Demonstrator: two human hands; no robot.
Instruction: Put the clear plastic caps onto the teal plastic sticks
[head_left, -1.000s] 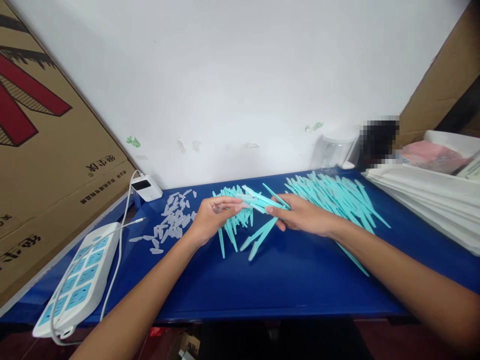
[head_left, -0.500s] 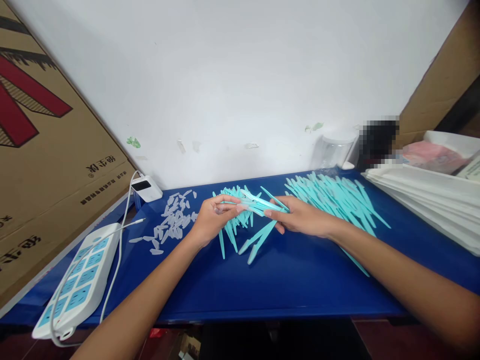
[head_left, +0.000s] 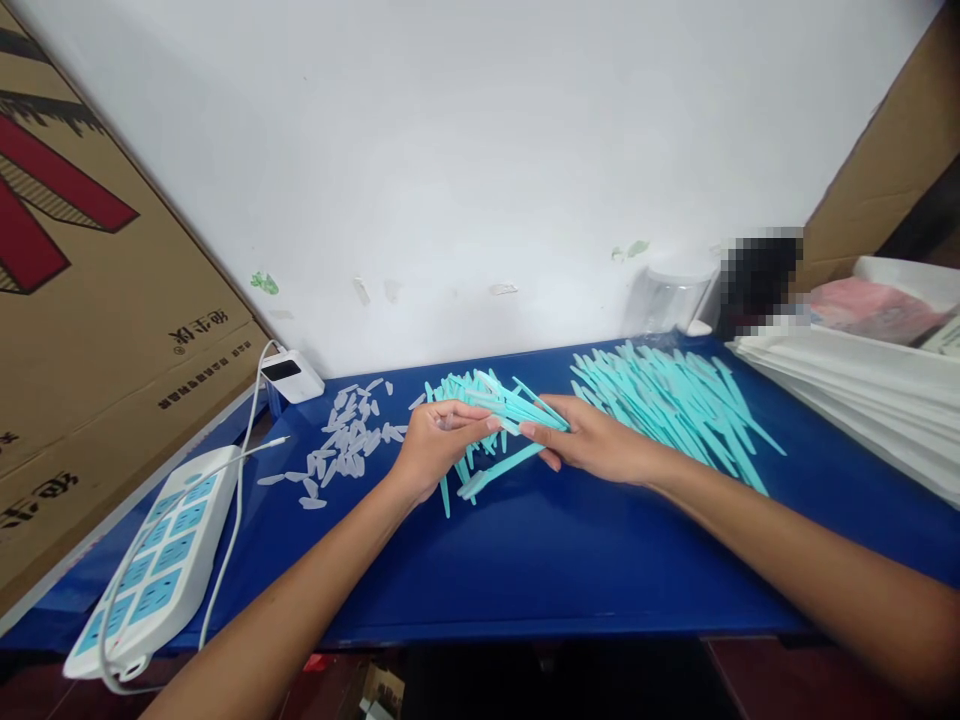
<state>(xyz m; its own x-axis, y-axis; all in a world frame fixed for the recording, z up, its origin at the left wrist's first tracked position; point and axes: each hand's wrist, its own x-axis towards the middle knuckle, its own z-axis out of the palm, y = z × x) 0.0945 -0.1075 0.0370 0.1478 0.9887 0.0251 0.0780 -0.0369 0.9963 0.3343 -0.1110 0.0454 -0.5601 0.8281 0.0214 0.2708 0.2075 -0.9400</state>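
Observation:
My right hand (head_left: 581, 440) is closed round a fanned bunch of thin turquoise eyebrow razors (head_left: 529, 408), their heads pointing left. One razor (head_left: 502, 470) in this bunch hangs lower, angled down to the left. My left hand (head_left: 442, 445) pinches at the head end of the bunch, thumb and forefinger together. Clear plastic shows between its fingers, seemingly a blade cap (head_left: 448, 422); its far end is hidden. Just behind the hands lies a small pile of turquoise razors (head_left: 450, 388). Loose clear caps (head_left: 349, 440) are scattered to the left of my left hand.
A larger pile of turquoise razors (head_left: 667, 405) lies at the right on the blue tabletop (head_left: 570, 570). A white power strip (head_left: 161, 560) with a cable and a small white device (head_left: 292, 375) stand left. White trays or sheets (head_left: 847, 375) and a clear container (head_left: 671, 300) stand right.
My right hand has moved slightly left with the bunch, and the hanging razors have swung left and up, now close together. A razor near my right forearm is no longer seen sticking out below it.

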